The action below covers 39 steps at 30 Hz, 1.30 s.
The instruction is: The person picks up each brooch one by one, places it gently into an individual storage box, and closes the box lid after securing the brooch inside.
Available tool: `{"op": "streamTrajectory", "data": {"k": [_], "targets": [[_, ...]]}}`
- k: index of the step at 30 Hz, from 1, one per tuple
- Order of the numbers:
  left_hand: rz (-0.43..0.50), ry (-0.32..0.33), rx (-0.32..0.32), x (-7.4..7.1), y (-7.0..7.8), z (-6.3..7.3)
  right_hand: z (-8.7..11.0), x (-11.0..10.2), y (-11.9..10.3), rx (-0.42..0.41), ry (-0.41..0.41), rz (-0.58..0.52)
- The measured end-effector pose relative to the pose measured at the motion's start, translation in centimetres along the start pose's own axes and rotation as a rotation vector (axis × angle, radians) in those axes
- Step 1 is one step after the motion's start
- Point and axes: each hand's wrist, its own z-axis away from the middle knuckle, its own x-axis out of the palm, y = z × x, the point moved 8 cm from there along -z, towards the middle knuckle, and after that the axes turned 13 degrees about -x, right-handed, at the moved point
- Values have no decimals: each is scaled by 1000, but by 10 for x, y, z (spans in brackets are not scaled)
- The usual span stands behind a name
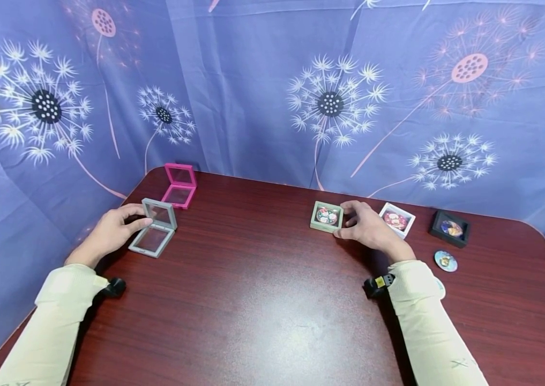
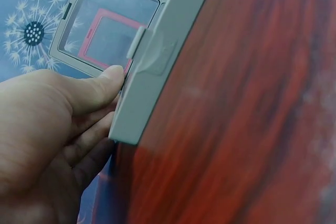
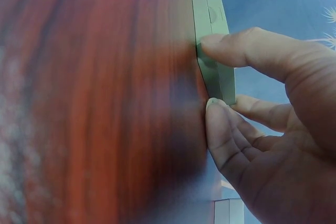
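Observation:
At the left of the head view, a grey display case (image 1: 151, 239) stands on the table with its clear-windowed lid raised. My left hand (image 1: 112, 230) grips its left side near the hinge, and in the left wrist view the thumb (image 2: 111, 80) lies against the frame with the other fingers behind. Right of centre is a closed light-green display case (image 1: 326, 216) holding a round, colourful piece. My right hand (image 1: 370, 229) holds its right end. The right wrist view shows the thumb (image 3: 223, 48) on the green case's front edge and fingertips at its near corner.
An open pink case (image 1: 179, 194) stands behind the grey one. To the right are a white case (image 1: 396, 219) and a black case (image 1: 449, 228), each holding a round piece. A loose round disc (image 1: 446, 261) lies nearby, another (image 1: 440, 288) partly behind the right sleeve. A patterned blue cloth (image 1: 253, 96) hangs behind.

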Motion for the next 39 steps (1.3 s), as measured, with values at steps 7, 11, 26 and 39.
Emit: {"op": "streamTrajectory", "data": {"k": [7,11,26,39], "targets": [[8,-4,-2,0,2,1,0,-1,-1,11,7,2],[9,5,13,0,4,4,-1,-1,-2,3,17,10],[-24,26,28,5,3,1,-1,-5,2,23,45,56],[-29,4,25,8,10,1,3,-7,2,49,29,60]]}}
